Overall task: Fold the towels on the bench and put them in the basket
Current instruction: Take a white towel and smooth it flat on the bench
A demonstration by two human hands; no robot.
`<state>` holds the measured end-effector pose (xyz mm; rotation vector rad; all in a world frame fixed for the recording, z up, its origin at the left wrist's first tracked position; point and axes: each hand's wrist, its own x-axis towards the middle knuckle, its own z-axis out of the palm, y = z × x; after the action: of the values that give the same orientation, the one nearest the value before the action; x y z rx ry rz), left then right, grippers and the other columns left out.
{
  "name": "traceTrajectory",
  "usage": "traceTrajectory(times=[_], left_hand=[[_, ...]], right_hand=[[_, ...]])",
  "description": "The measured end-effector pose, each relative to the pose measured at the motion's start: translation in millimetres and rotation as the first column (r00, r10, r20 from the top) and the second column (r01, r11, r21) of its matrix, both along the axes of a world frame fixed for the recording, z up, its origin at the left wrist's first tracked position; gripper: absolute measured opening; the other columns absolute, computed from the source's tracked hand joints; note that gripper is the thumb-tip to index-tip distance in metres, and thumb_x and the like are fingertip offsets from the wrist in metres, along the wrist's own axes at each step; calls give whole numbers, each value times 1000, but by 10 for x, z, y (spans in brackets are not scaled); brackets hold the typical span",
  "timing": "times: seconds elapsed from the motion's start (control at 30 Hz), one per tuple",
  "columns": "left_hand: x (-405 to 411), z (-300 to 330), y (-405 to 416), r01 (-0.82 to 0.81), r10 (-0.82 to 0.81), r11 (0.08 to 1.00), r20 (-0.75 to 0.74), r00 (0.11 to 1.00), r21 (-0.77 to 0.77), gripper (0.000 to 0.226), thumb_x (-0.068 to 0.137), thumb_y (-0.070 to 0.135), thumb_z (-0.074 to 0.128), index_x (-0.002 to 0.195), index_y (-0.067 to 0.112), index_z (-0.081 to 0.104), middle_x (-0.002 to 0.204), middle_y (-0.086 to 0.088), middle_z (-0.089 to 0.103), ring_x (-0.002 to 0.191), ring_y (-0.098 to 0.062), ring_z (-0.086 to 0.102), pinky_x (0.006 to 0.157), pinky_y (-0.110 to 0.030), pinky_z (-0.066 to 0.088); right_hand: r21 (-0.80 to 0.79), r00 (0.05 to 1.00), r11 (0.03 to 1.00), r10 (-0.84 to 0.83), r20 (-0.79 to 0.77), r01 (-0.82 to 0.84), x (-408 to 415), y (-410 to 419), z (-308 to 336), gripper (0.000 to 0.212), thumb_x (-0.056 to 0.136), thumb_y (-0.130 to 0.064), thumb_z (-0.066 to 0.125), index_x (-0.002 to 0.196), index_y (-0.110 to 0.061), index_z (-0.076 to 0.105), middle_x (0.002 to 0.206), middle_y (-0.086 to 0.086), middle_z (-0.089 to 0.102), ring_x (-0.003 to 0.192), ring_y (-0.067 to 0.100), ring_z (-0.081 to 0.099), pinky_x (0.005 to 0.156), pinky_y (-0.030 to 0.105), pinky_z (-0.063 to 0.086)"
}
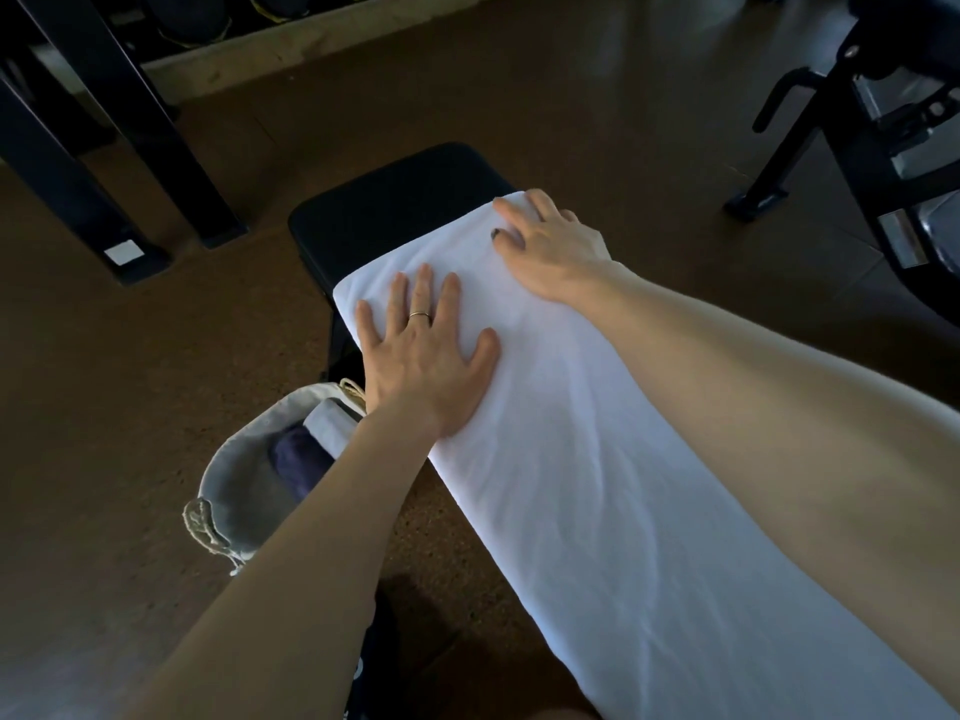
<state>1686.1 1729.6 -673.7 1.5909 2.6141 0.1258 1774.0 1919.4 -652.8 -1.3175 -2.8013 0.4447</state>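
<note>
A long white towel (597, 485) lies stretched along the black padded bench (395, 210), covering most of it; only the far end of the bench is bare. My left hand (426, 356) lies flat with spread fingers on the towel's far left part. At the towel's far right corner my right hand (545, 241) presses down, fingers fairly straight. A pale fabric basket (239, 485) stands on the floor left of the bench, holding a dark blue folded towel (298, 459) and a white one (330, 426). My left forearm hides part of the basket.
Brown floor surrounds the bench. Black legs of a rack (130, 148) stand at the far left. Another black gym machine (883, 127) stands at the far right.
</note>
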Motion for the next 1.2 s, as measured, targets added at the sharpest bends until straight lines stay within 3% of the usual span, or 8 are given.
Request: traceTrajectory(times=[0.2,0.37,0.53,0.73,0.9,1.03,1.13,1.2], left_hand=[[12,-8,-6,-1,1,1000,4,1000,4,77,98,70,12,163,31,1,172,1,-7,157,-23,-11,124,-57,-6],[15,30,3,-9,10,1000,28,1000,-19,76,98,69,15,163,32,0,172,2,-7,157,-22,-12,124,-57,-7],[-200,89,85,-44,45,999,74,996,-7,67,103,62,18,163,36,3,172,-1,-4,158,-24,-8,126,-53,-4],[-726,108,34,-165,169,986,129,977,-40,64,107,55,16,164,30,1,172,5,-7,157,-18,-10,128,-44,3],[-715,166,47,-196,198,978,16,980,-73,64,108,47,13,164,19,-2,172,-2,-7,158,-21,-9,128,-43,-2],[-55,316,165,8,-5,998,-49,999,70,65,108,46,18,164,19,1,172,-5,-6,158,-25,-9,128,-44,-4],[317,226,264,151,-151,988,44,987,4,64,106,53,15,164,28,6,172,0,-5,157,-22,-11,127,-45,-6],[265,140,243,108,-103,992,77,992,-71,65,104,59,12,163,35,0,171,5,-10,157,-21,-14,126,-46,-9]], right_hand=[[-78,995,992,-100,5,100,39,112,80,60,102,-62,21,159,-46,12,156,5,35,123,40,53,91,41,40],[185,998,981,69,-13,-65,-219,-122,35,63,104,-55,27,159,-25,25,160,8,34,146,32,32,117,47,27],[88,976,972,218,13,-218,-304,-281,-124,57,109,-46,17,164,-30,14,172,4,7,158,24,2,126,47,4],[82,978,974,207,33,-209,-212,-112,-103,58,108,-48,10,164,-34,6,172,2,-1,158,21,-4,128,43,2],[-47,998,998,-48,27,49,94,73,-32,56,107,-48,17,162,-34,15,167,7,20,149,33,28,114,48,31],[171,993,981,-74,-88,88,364,-170,0,60,107,-46,27,161,-18,23,156,13,38,142,35,38,116,45,30],[124,993,992,17,-114,-3,579,-458,-56,55,107,-44,31,158,-24,28,160,5,33,146,29,33,116,44,29],[54,993,994,-96,-64,99,848,-519,-95,54,106,-50,27,157,-33,25,156,6,37,138,33,41,109,46,35]])
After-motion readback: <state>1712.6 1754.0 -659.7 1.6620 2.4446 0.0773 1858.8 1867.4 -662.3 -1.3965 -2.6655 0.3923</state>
